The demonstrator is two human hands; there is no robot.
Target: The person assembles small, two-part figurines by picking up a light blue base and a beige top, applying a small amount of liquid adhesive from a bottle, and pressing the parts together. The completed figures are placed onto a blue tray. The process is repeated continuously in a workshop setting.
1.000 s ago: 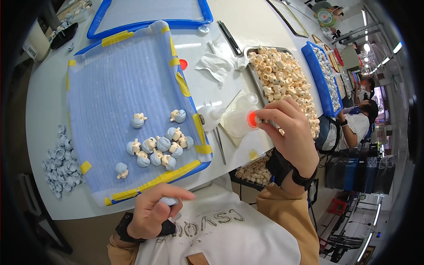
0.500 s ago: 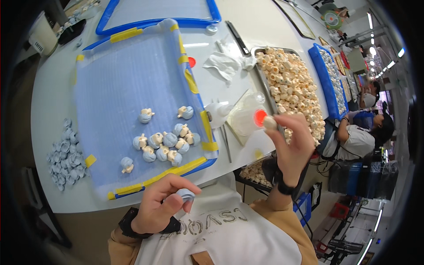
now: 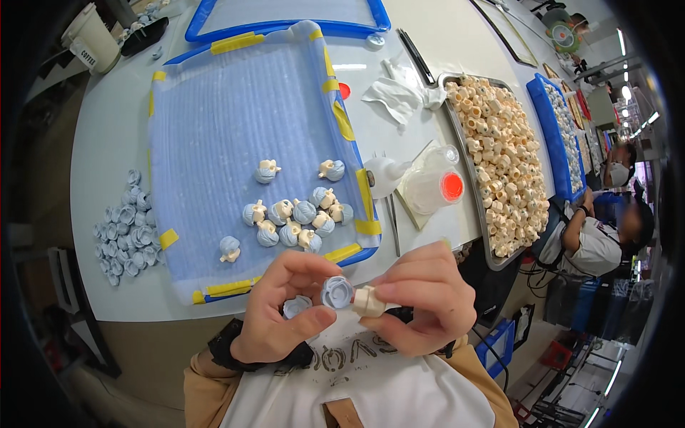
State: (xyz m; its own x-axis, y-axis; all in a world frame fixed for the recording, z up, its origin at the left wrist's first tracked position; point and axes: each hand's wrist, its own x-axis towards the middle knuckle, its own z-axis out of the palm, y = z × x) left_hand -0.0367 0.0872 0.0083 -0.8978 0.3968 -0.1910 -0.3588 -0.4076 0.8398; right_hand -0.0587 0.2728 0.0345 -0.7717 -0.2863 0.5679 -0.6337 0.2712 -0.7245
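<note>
My left hand (image 3: 285, 314) pinches a small light-blue hollow cap (image 3: 336, 292), grooved like moulded hair, between thumb and fingertips. A second light-blue cap (image 3: 297, 306) rests inside the same hand. Close beside the first cap, my right hand (image 3: 424, 299) grips a cream doll-head piece (image 3: 369, 302) between thumb and fingers. Cap and head piece are almost touching in front of my chest. On the blue-framed tray (image 3: 207, 143) several joined cream-and-blue heads (image 3: 303, 212) lie in a loose group.
Loose blue caps (image 3: 128, 235) are heaped left of the tray. To the right, a metal tray (image 3: 467, 153) holds many cream pieces. Between them stand a plastic bottle (image 3: 385, 176), a red-marked clear container (image 3: 428, 189), tweezers (image 3: 393, 225) and crumpled tissue (image 3: 396, 98). People sit farther right.
My right hand has come left from beside the metal tray with the cream head piece, up against my left hand. My left hand has turned the blue cap so its hollow shows.
</note>
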